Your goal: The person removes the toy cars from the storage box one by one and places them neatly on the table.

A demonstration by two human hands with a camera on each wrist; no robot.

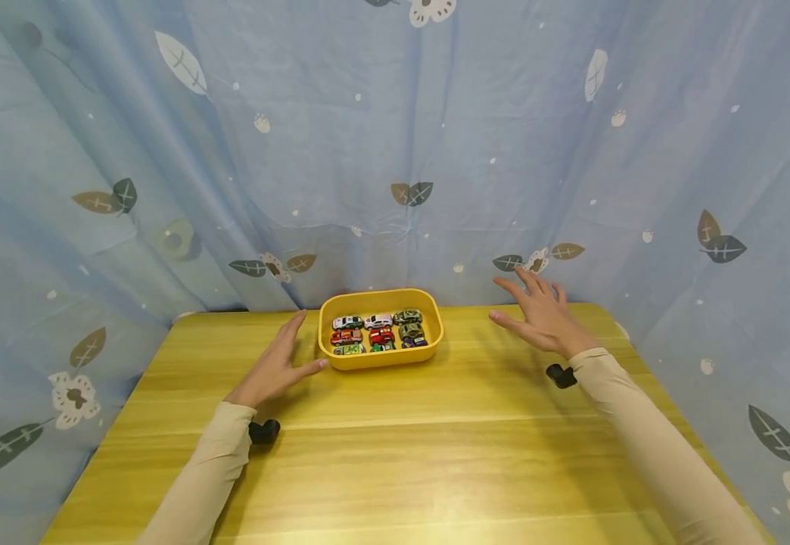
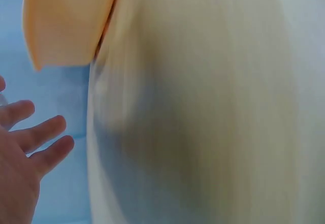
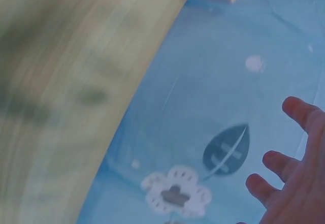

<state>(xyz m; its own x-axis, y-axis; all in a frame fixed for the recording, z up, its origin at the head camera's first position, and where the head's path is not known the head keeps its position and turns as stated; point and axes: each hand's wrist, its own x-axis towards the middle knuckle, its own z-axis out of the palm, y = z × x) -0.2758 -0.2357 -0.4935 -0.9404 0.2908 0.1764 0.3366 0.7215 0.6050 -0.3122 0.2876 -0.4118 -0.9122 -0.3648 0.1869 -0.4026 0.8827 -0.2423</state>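
Observation:
A yellow oval-cornered bin (image 1: 381, 362) sits at the back middle of the table, with several small toy cars in it. Among them are a white car (image 1: 348, 323), a red car (image 1: 381, 336) and a camouflage one (image 1: 407, 317). My left hand (image 1: 274, 369) is held just left of the bin, fingers extended and thumb reaching toward its front corner. Spread fingers show on my right hand (image 1: 541, 316), which hovers over the table's right side, well apart from the bin. Neither hand holds anything. In the left wrist view the bin's side (image 2: 71, 26) rises beyond my fingers.
The wooden table (image 1: 395, 454) stretches toward me under both forearms. Behind it and along both sides hangs a blue curtain (image 1: 327, 151) printed with leaves and flowers. Black wrist-camera pieces (image 1: 263, 432) stick out beside each wrist.

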